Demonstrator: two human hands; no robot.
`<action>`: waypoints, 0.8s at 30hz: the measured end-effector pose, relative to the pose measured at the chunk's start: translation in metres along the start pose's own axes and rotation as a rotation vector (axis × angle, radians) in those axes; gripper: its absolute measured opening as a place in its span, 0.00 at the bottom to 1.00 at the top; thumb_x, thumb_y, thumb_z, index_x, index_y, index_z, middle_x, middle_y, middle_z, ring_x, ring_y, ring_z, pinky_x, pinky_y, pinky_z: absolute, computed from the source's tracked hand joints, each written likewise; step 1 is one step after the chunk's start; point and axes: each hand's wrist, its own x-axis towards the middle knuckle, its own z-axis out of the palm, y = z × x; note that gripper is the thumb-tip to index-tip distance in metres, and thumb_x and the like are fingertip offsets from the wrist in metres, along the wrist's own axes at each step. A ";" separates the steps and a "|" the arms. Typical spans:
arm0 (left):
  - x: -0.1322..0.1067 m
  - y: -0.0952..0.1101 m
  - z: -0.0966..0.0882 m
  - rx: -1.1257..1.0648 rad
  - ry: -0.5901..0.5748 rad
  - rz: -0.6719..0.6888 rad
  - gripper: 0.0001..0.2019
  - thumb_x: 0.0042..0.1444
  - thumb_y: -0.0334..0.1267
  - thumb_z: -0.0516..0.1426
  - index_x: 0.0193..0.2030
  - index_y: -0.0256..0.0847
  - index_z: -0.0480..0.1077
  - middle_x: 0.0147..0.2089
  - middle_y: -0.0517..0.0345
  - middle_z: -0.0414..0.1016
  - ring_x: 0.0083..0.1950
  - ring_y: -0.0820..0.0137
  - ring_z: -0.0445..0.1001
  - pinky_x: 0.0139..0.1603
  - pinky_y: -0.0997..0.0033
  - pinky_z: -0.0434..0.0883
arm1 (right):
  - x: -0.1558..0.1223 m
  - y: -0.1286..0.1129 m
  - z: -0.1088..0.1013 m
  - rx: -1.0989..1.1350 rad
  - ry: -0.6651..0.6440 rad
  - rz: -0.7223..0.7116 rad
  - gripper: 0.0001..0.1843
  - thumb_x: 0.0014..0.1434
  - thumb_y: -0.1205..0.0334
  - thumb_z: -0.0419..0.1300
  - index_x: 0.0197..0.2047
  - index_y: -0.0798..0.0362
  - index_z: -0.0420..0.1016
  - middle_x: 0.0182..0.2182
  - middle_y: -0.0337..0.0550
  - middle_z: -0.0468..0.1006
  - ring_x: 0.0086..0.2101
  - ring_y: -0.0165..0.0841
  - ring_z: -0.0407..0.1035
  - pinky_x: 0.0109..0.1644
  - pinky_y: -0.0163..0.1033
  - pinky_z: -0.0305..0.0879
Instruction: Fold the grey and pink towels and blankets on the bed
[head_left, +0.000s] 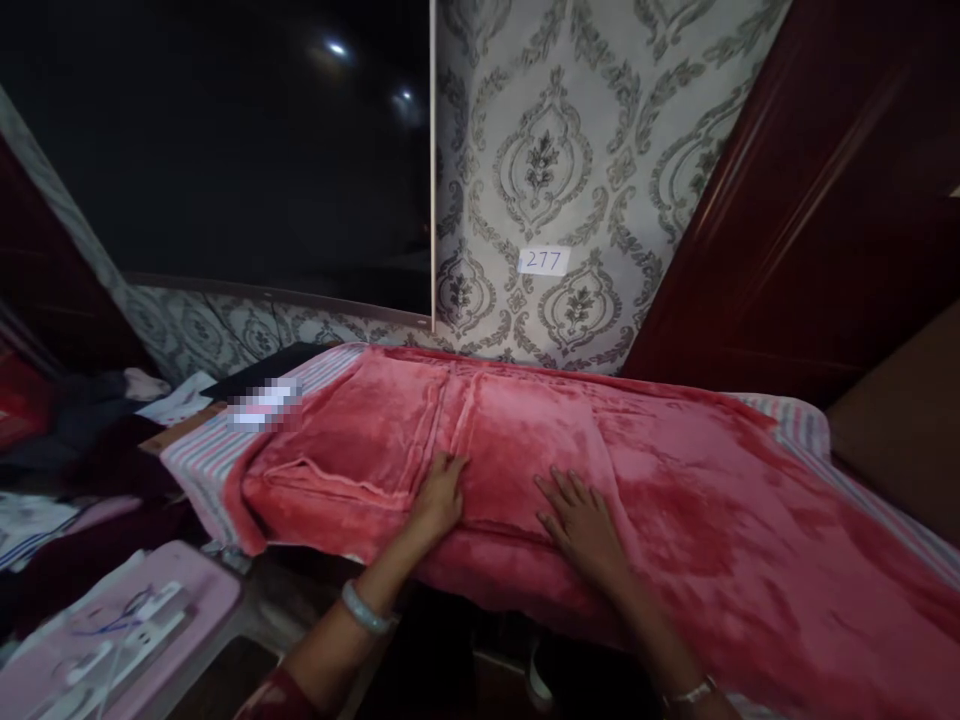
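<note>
A pink-red plush blanket [712,480] is spread across the surface in front of me. Two folded plush pieces of the same colour lie on it: a left folded piece [345,425] with a wavy front edge, and a right folded piece [517,420]. My left hand [437,498] is at the near left edge of the right piece, fingers drawn together on the fabric there. Flat on that same piece's near right part rests my right hand [581,520], fingers spread and holding nothing.
Striped cloth [202,470] shows under the blanket's ends. At lower left stands a pink stool [202,590] bearing white power strips and cables. Clothes [97,440] are heaped at left. Behind are a large dark screen [247,150], patterned wallpaper [540,150] and a paper label [544,261].
</note>
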 end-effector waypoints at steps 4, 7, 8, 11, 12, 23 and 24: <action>0.000 -0.021 -0.057 0.045 0.200 0.038 0.23 0.57 0.31 0.53 0.60 0.41 0.71 0.63 0.46 0.70 0.65 0.59 0.69 0.69 0.57 0.65 | -0.001 0.013 0.006 0.024 -0.012 -0.017 0.29 0.70 0.50 0.50 0.72 0.39 0.60 0.73 0.43 0.51 0.71 0.47 0.45 0.71 0.65 0.47; -0.005 -0.056 -0.122 0.223 0.386 -0.111 0.20 0.61 0.36 0.52 0.58 0.36 0.73 0.60 0.42 0.74 0.64 0.55 0.70 0.69 0.55 0.64 | 0.007 0.018 0.007 0.078 -0.001 -0.039 0.27 0.70 0.51 0.47 0.70 0.42 0.66 0.71 0.45 0.59 0.70 0.47 0.50 0.70 0.65 0.50; -0.009 -0.069 -0.142 0.289 0.425 -0.181 0.21 0.61 0.37 0.52 0.59 0.35 0.72 0.60 0.41 0.74 0.64 0.54 0.70 0.69 0.54 0.63 | 0.013 0.016 0.005 0.099 0.026 -0.059 0.27 0.70 0.52 0.46 0.68 0.44 0.68 0.69 0.47 0.62 0.69 0.47 0.53 0.70 0.64 0.51; -0.024 -0.100 -0.176 0.460 0.437 -0.316 0.29 0.60 0.42 0.55 0.67 0.33 0.65 0.70 0.36 0.64 0.72 0.48 0.61 0.71 0.46 0.58 | 0.035 -0.008 -0.001 0.133 0.133 -0.137 0.28 0.70 0.53 0.45 0.68 0.49 0.69 0.67 0.51 0.66 0.68 0.47 0.55 0.70 0.61 0.52; -0.031 -0.108 -0.178 0.500 0.398 -0.314 0.31 0.60 0.44 0.56 0.69 0.33 0.62 0.73 0.36 0.60 0.74 0.47 0.56 0.73 0.43 0.55 | 0.042 -0.021 -0.003 0.131 0.157 -0.157 0.28 0.70 0.53 0.46 0.70 0.48 0.66 0.68 0.50 0.63 0.69 0.47 0.53 0.71 0.61 0.51; -0.073 -0.165 -0.163 0.262 0.244 -0.177 0.24 0.65 0.46 0.48 0.62 0.43 0.73 0.73 0.50 0.62 0.76 0.57 0.55 0.75 0.49 0.51 | 0.050 -0.098 -0.009 0.028 -0.189 -0.221 0.29 0.70 0.53 0.51 0.72 0.45 0.61 0.71 0.49 0.57 0.71 0.49 0.47 0.72 0.65 0.42; -0.069 -0.169 -0.168 0.233 0.321 -0.222 0.24 0.65 0.47 0.48 0.60 0.40 0.74 0.71 0.46 0.65 0.74 0.56 0.59 0.74 0.52 0.55 | 0.054 -0.105 -0.015 0.046 -0.179 -0.242 0.29 0.70 0.53 0.50 0.72 0.46 0.62 0.71 0.50 0.57 0.71 0.48 0.47 0.72 0.63 0.42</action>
